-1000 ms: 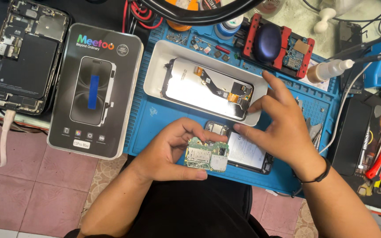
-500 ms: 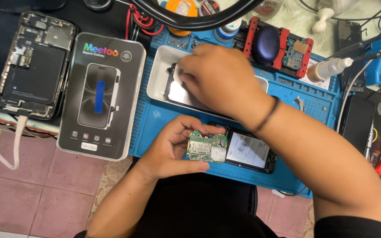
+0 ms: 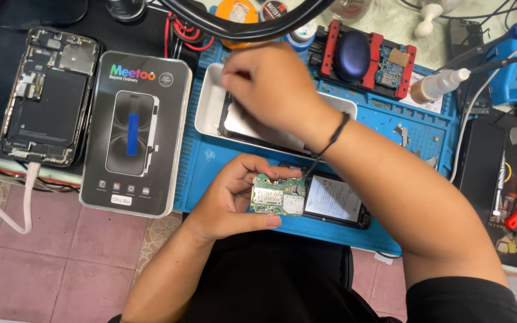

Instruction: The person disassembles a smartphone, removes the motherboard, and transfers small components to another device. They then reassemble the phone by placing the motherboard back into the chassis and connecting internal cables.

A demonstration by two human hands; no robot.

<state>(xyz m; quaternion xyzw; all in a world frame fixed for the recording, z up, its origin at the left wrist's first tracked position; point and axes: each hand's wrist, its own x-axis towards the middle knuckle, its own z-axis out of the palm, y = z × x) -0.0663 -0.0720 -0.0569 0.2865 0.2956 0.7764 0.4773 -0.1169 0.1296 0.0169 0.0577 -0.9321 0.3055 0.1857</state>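
Left hand (image 3: 228, 200) pinches the circuit board (image 3: 277, 196) beside the open phone (image 3: 333, 203); right hand (image 3: 264, 81), grip unclear, reaches into the white tray (image 3: 207, 104); the board might slip

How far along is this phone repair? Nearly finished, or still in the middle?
Mid-way, by the look of it. Done: the phone on the blue mat lies opened, its green circuit board lifted out. In hand: the left hand grips that board, while the right hand reaches into the white tray holding a screen part. Left: board and screen are not yet back in place.
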